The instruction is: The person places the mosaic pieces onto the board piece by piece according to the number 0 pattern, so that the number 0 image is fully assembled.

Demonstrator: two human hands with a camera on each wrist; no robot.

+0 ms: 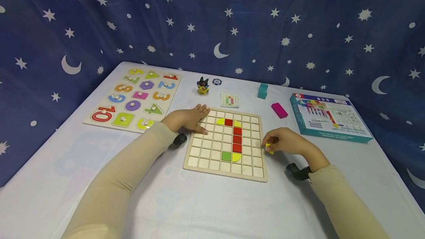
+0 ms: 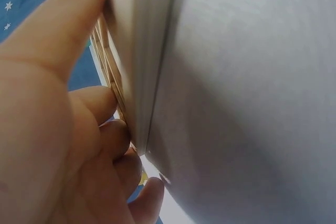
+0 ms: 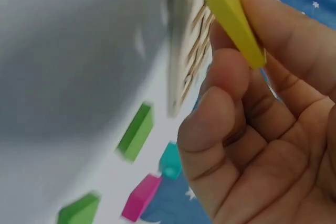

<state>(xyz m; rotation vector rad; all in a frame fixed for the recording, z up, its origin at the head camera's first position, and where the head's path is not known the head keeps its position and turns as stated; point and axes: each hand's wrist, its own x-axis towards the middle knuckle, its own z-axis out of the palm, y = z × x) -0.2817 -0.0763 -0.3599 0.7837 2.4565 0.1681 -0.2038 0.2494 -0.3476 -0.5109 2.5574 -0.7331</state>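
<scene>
Head view: the left hand, fingers spread, rests on the board; the right hand pinches a yellow piece its fingers partly hide, beside the board. Left wrist: the board's top barely shows past the fingers. Right wrist: blurred green blocks below the fingertips.

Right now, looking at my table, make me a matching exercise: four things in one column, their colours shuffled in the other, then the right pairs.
Things
1. Pinched piece in the right hand
2. Square tile in the nearest filled row of the grid board
3. Oblong block just left of the flat box, as the head view shows
4. Three square tiles in one column of the grid board

Colours
A. Magenta
B. Red
C. Green
D. Yellow

Pairs: 1-D, 2-C, 3-A, 4-B
</scene>
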